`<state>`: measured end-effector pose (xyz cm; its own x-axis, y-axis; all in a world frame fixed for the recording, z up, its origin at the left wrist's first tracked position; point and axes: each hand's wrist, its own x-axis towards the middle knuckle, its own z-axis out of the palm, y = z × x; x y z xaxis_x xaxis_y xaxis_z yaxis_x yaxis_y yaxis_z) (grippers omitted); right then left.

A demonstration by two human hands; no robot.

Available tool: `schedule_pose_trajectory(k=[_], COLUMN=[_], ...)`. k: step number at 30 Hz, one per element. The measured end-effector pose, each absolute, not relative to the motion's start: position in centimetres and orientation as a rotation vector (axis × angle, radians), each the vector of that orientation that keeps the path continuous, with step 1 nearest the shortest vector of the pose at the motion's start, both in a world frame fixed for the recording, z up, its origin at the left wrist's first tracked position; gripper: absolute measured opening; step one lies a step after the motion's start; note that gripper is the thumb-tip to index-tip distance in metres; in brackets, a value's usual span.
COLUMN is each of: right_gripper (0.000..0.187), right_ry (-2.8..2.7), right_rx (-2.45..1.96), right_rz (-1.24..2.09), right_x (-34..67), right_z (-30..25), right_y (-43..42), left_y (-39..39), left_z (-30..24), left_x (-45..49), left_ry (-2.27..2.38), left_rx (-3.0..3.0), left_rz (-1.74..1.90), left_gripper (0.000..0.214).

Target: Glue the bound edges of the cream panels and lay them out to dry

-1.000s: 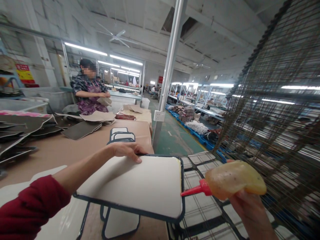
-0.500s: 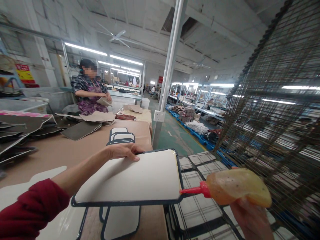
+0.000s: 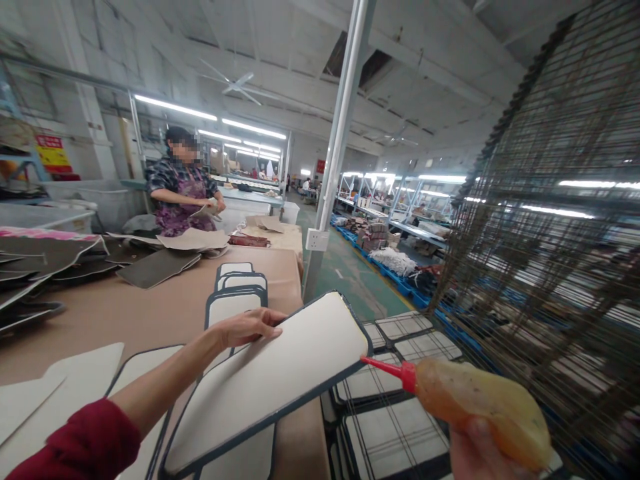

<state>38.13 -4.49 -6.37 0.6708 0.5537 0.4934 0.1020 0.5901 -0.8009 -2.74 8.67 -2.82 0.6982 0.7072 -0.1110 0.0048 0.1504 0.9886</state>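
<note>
We see the left hand [image 3: 247,327] gripping the far edge of a white flat panel with dark blue edging [image 3: 270,380], fingers together on top (the thumb is hidden beneath). The panel tilts above the brown table [image 3: 150,307]. The right hand [image 3: 477,457] is clamped round a soft amber squeeze bottle [image 3: 480,410], whose red nozzle [image 3: 387,368] is just beside the panel's right corner.

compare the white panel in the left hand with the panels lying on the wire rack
The held panel is lifted and tilted, its right end higher; the rack panels lie flat. The left hand grips the held panel and the red nozzle of the squeeze bottle is at its edge; the rack panels are untouched. Both are white with a dark border and rounded corners.
</note>
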Motion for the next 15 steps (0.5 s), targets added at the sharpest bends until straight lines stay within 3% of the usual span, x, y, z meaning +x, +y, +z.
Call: schedule_pose_trajectory(k=[9, 15], right_gripper=[0.045, 0.054], right_ry=[-0.873, -0.833], right_rx=[-0.937, -0.884], right_rz=[0.193, 0.311], right_x=[36.7, 35.8], right_z=[-5.9, -5.5], right_y=[-4.2, -3.7], left_y=[8.6, 8.5], left_z=[-4.1, -4.3], left_x=[-1.5, -1.4], left_ry=[0.639, 0.647], left_rx=[1.256, 1.225], left_rz=[0.627, 0.660], left_gripper=[0.059, 0.056])
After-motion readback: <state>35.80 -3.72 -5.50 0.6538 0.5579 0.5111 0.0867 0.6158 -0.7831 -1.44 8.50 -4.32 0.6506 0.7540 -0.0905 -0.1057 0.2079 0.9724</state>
